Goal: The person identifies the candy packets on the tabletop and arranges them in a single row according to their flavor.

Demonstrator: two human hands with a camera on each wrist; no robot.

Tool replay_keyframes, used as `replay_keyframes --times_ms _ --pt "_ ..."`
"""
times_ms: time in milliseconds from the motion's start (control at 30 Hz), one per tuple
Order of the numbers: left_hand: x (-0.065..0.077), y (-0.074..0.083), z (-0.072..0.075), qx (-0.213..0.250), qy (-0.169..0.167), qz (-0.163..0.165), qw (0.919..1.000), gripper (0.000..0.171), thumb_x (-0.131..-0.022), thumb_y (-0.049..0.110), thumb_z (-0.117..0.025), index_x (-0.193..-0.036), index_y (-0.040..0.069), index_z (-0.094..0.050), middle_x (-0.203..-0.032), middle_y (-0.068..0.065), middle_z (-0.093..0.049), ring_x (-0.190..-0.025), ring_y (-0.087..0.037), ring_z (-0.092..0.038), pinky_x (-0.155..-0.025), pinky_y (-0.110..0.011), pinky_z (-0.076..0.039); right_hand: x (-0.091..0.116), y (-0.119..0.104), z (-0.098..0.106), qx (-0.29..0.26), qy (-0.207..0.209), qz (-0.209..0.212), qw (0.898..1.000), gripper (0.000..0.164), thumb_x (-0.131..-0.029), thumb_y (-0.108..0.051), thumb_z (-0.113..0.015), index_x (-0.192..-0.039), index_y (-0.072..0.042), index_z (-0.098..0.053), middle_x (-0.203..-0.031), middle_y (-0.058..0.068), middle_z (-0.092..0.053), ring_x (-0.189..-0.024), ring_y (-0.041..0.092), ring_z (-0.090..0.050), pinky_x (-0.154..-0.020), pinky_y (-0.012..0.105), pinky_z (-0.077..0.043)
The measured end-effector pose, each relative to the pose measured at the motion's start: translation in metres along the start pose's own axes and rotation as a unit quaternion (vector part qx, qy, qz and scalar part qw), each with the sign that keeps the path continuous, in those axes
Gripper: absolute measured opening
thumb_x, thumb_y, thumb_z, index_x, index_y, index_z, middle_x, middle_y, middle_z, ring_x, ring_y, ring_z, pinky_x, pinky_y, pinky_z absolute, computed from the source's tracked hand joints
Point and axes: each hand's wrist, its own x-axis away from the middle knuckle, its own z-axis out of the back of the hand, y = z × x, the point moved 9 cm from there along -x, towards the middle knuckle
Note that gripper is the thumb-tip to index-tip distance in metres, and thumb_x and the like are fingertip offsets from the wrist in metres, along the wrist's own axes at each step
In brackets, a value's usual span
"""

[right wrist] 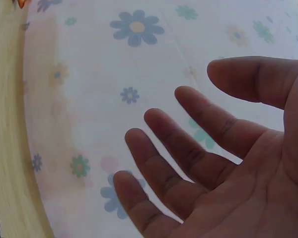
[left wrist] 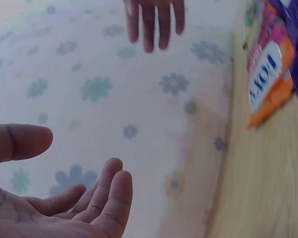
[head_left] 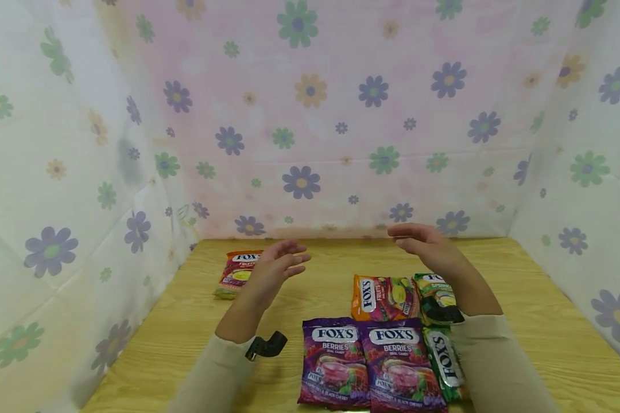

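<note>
Left hand (head_left: pixel 275 268), right hand (head_left: pixel 433 248): fingers (right wrist: pixel 188 153) wide. Likely between grasps; Fox's Fruits bag (head_left: pixel 232 276), counter's (head_left: pixel 322 269) back-left corner, needs lower reach

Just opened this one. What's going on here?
A person holds both hands over a table of Fox's candy packets, and neither is gripping anything. The left hand and right hand are apart, fingers loosely spread. Two purple Berries packets lie side by side at the front, with an orange Fruits packet just beyond and two green packets to the right, partly hidden by the right arm. Another Fruits packet lies apart on the left.
</note>
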Motion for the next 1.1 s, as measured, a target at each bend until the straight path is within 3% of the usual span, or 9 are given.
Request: replay_keyframes --times_ms 133,367,633,900,1100 --pt "0.008 0.003 -0.031 0.067 -0.051 0.019 0.9963 0.047 -0.107 0.009 -0.046 -0.153 0.000 -0.035 -0.148 -0.027 -0.046 -0.135 -0.036 -0.057 -0.113 -0.047 -0.048 0.003 0.006 0.008 0.032 0.010 -0.015 0.999 0.043 -0.110 -0.029 -0.051 -0.146 -0.004 -0.054 -0.151 0.021 -0.052 -0.141 0.044 -0.046 -0.116 0.066 -0.036" --pt "0.018 -0.014 -0.069 0.155 -0.109 0.083 0.9784 0.056 -0.105 0.012 -0.046 -0.157 -0.001 -0.030 -0.156 -0.030 -0.039 -0.146 -0.043 -0.044 -0.115 -0.046 -0.046 0.004 0.020 0.010 0.078 0.006 -0.043 0.996 0.044 -0.109 -0.030 -0.052 -0.143 -0.001 -0.056 -0.147 0.026 -0.054 -0.137 0.046 -0.049 -0.111 0.066 -0.042" --pt "0.027 -0.018 -0.088 0.166 -0.128 0.101 0.9726 0.063 -0.103 0.013 -0.046 -0.160 -0.001 -0.023 -0.157 -0.029 -0.039 -0.148 -0.045 -0.040 -0.119 -0.050 -0.041 0.002 0.036 0.005 0.082 -0.025 -0.046 0.995 0.045 -0.110 -0.026 -0.050 -0.144 0.003 -0.055 -0.156 0.030 -0.043 -0.139 0.051 -0.046 -0.108 0.067 -0.044" --pt "0.041 -0.034 -0.111 0.154 -0.141 0.132 0.9689 0.060 -0.103 0.014 -0.050 -0.155 -0.008 -0.030 -0.149 -0.031 -0.047 -0.144 -0.046 -0.045 -0.114 -0.053 -0.046 0.001 0.053 -0.007 0.071 -0.038 -0.083 0.993 0.057 -0.110 -0.039 -0.050 -0.146 0.005 -0.053 -0.149 0.028 -0.051 -0.136 0.050 -0.051 -0.108 0.068 -0.044" --pt "0.041 -0.053 -0.124 0.203 -0.154 0.165 0.9527 0.064 -0.103 0.015 -0.051 -0.156 -0.009 -0.026 -0.156 -0.035 -0.035 -0.146 -0.046 -0.042 -0.121 -0.053 -0.037 0.001 0.062 -0.007 0.105 -0.037 -0.107 0.988 0.060 -0.108 -0.044 -0.051 -0.146 0.002 -0.053 -0.146 0.028 -0.055 -0.132 0.048 -0.054 -0.103 0.062 -0.050"
